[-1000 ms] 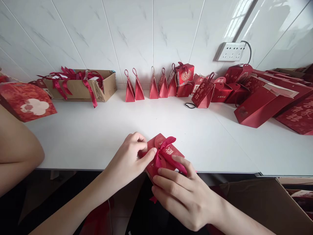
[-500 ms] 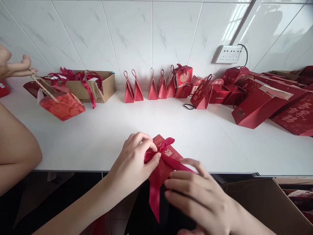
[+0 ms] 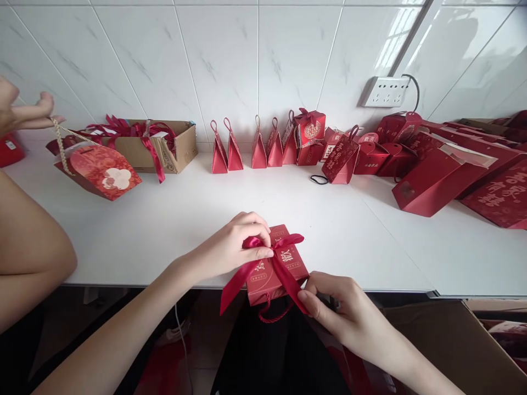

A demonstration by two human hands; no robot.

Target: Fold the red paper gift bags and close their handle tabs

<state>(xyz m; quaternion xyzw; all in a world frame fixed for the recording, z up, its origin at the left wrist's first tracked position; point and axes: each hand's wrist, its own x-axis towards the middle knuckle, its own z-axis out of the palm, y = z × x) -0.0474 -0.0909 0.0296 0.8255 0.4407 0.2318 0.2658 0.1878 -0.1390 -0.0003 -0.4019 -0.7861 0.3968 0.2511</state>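
Observation:
A flat red gift box (image 3: 263, 282) with gold characters lies at the table's front edge, its twisted red cord hanging over the side. Around it runs a dark red satin ribbon (image 3: 284, 274), tied in a bow on top. My left hand (image 3: 251, 241) is closed, thumb and fingers pinching the bow's left loop near the knot. At the box's near right corner, my right hand (image 3: 329, 302) closes thumb and forefinger on the ribbon's right tail. The other tail hangs loose to the left.
At left, another person's hand (image 3: 24, 109) dangles a red bag (image 3: 101, 170) by its cord. Behind it stands a cardboard box (image 3: 181, 148) of ribbons. Small triangular boxes (image 3: 234, 156) line the tiled wall. Larger red boxes (image 3: 432, 181) crowd the right, below a power strip (image 3: 382, 91).
My right hand has closed on the ribbon tail. The loose tail has swung left, and more of the gift box shows. The other person's hanging bag has turned, showing a white flower shape.

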